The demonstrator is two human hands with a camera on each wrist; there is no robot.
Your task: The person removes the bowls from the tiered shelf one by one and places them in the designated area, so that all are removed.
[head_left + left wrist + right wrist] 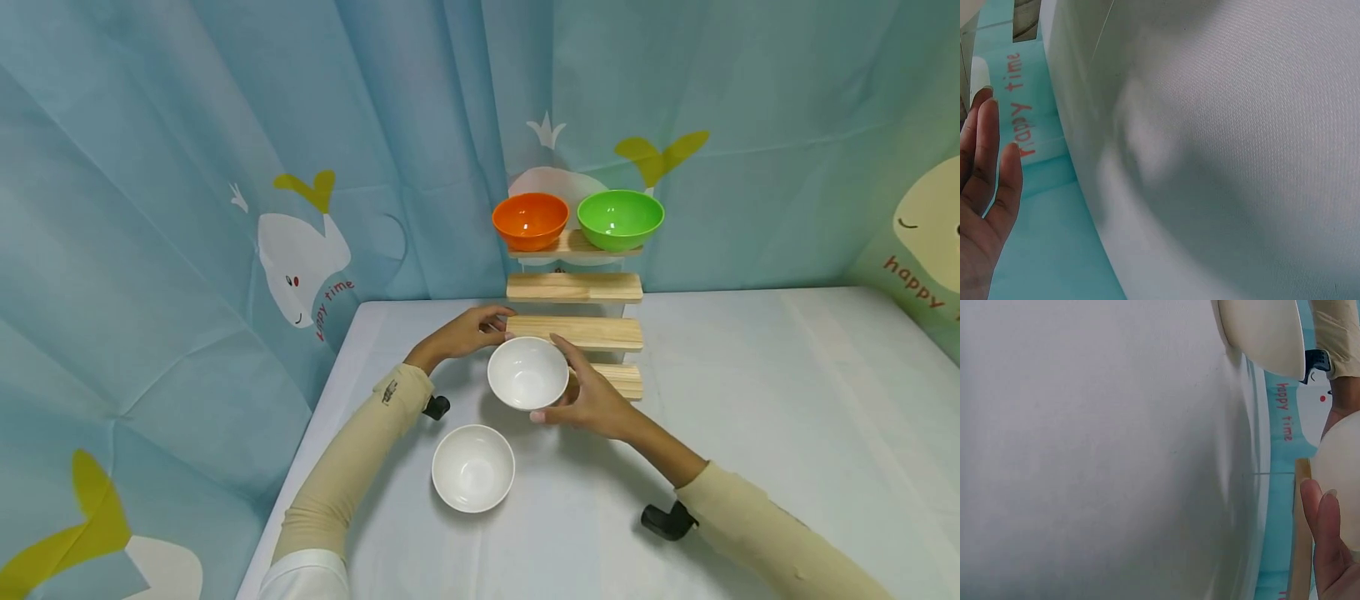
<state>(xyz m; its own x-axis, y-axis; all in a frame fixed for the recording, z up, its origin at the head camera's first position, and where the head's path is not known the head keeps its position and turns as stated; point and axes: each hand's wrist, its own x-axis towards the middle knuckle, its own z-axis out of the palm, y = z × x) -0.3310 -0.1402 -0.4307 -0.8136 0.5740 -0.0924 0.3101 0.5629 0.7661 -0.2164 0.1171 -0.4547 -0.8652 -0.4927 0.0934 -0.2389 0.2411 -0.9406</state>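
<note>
My right hand [592, 400] grips a white bowl [527, 373] by its right side, with the thumb at the near rim and fingers round the far side. The bowl is held above the table, in front of the lower slats of a wooden stepped rack [573, 332]. My left hand [468, 332] is at the rack's left end, left of the bowl, its fingers loosely bent; whether they touch the wood is unclear. In the left wrist view the left fingers [988, 147] look relaxed. A second white bowl [473, 468] stands upright on the table, nearer to me.
On the rack's top slat sit an orange bowl [531, 221] on the left and a green bowl [620, 220] on the right. The white-covered table [757, 400] meets a blue printed curtain [420, 150] behind the rack and at the left.
</note>
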